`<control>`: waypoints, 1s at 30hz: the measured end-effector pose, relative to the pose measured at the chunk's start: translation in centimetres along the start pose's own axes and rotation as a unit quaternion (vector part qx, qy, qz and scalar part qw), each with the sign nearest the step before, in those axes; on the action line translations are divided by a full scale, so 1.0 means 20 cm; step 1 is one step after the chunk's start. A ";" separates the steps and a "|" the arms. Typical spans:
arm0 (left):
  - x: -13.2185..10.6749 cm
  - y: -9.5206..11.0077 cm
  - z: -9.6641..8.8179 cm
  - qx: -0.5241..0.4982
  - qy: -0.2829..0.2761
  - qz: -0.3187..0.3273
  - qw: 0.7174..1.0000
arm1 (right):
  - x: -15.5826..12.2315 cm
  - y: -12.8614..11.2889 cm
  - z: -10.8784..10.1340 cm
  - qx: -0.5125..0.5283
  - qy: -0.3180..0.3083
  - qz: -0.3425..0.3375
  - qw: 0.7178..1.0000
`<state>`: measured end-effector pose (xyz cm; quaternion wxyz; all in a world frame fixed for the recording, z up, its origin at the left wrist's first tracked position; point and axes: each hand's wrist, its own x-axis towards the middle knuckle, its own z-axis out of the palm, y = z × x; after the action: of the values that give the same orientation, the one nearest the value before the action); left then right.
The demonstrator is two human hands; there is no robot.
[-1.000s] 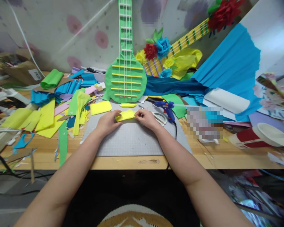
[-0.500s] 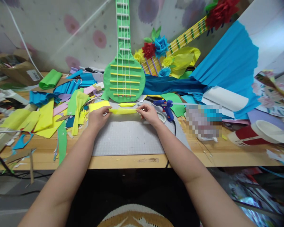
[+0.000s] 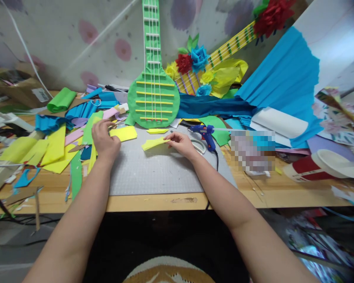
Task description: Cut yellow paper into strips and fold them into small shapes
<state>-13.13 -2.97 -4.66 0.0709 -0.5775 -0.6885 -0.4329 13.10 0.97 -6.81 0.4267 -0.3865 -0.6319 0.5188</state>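
Observation:
A strip of yellow crepe paper (image 3: 153, 144) is pinched at its right end by my right hand (image 3: 181, 144), a little above the grey cutting mat (image 3: 156, 177). The strip's other end is free and points left. My left hand (image 3: 106, 139) is over the edge of the paper scraps, its fingers bent and its thumb apart, with nothing visible in it. Beside its thumb lies a flat yellow paper piece (image 3: 124, 134). A small folded yellow piece (image 3: 157, 131) sits on the mat below the green paper-covered banjo-shaped instrument (image 3: 153, 102).
Right of my right hand are a blue glue gun (image 3: 205, 135) with its cord and a white tape roll (image 3: 199, 146). Coloured paper scraps (image 3: 54, 147) cover the left side. Blue crepe paper (image 3: 286, 70), paper flowers (image 3: 199, 59) and a red-and-white cup (image 3: 308, 167) are to the right.
My left hand has let go of the yellow strip's left end and moved left to the scraps. My right hand still holds the strip, now tilted and slightly lower.

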 end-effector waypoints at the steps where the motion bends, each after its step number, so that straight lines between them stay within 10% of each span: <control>1: -0.03 0.04 0.01 -0.037 -0.007 0.013 0.999 | 0.00 0.00 0.00 -0.001 0.005 0.006 1.000; 7: -0.16 0.22 0.13 -0.288 -0.286 -0.015 0.914 | 0.01 -0.02 -0.01 -0.001 0.028 0.034 0.999; 16: -0.16 0.23 0.19 -0.428 -0.275 -0.107 0.854 | -0.01 -0.03 0.01 0.081 -0.013 0.084 0.993; 21: -0.15 0.25 0.17 -0.427 -0.267 -0.215 0.837 | -0.04 -0.09 -0.04 -0.101 -0.036 0.077 0.991; 30: -0.13 0.24 0.13 -0.427 -0.247 -0.279 0.823 | -0.17 -0.30 -0.18 -0.646 -0.019 0.146 0.749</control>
<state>-7.11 -3.34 -5.34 -0.4797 -0.4208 -0.5607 -0.5277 17.35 -1.93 -1.01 -0.0178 -0.6473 -0.7604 0.0501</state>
